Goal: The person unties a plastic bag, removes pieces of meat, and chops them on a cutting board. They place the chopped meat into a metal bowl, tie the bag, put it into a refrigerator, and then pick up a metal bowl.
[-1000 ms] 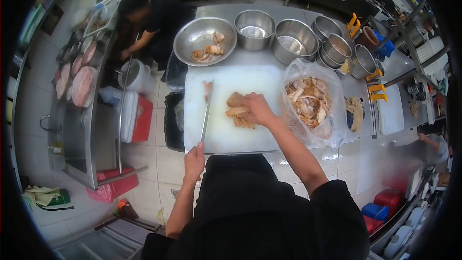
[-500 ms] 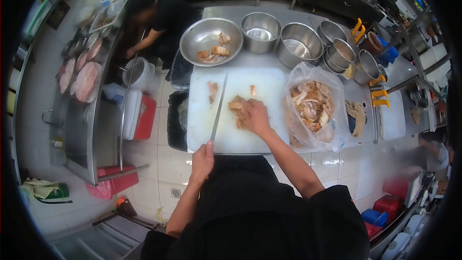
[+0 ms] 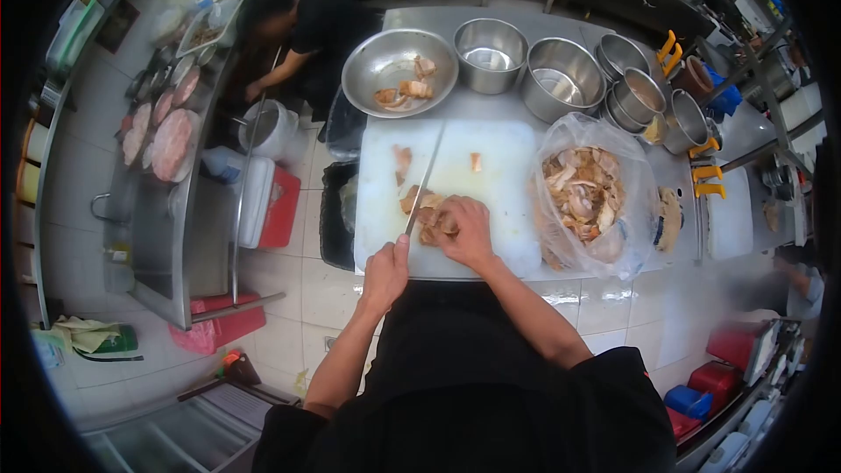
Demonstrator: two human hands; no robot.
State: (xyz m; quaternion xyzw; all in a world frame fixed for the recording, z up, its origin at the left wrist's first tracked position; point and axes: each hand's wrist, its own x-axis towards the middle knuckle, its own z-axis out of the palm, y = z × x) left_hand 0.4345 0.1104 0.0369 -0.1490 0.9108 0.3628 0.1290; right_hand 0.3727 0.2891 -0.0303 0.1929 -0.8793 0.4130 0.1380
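Observation:
My left hand point(image 3: 385, 273) is wrapped round the handle of a long knife point(image 3: 429, 166), whose blade points away across the white cutting board point(image 3: 508, 144). The blade lies against the left part of a brown piece of cooked meat point(image 3: 429, 226). Curled fingers of my right hand point(image 3: 469, 232) press the meat's right side down on the board. Small scraps of meat point(image 3: 402, 162) lie left of the blade, and one bit point(image 3: 476, 161) lies to its right. Right of the board, an open plastic bag point(image 3: 644, 184) holds many meat pieces point(image 3: 583, 188).
Behind the board stand a wide steel bowl point(image 3: 359, 70) with some meat pieces and several steel pots point(image 3: 491, 79). Yellow-handled tools point(image 3: 708, 180) are at the right. A black bin point(image 3: 337, 245) adjoins the board's left side. Beyond it, a person in black point(image 3: 311, 44) bends down.
The knife has come from left of the meat onto its left part, and my left hand has moved closer to my right. My right hand still presses the meat. The whole view has shifted slightly.

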